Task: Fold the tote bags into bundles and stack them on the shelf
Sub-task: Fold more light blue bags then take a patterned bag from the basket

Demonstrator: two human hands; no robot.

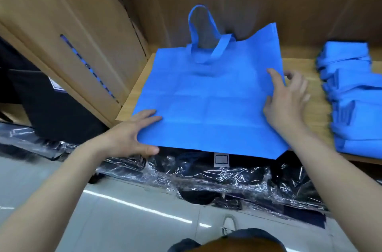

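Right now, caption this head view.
Left hand grips and right hand touches a blue tote bag laid on the shelf beside folded bundles.
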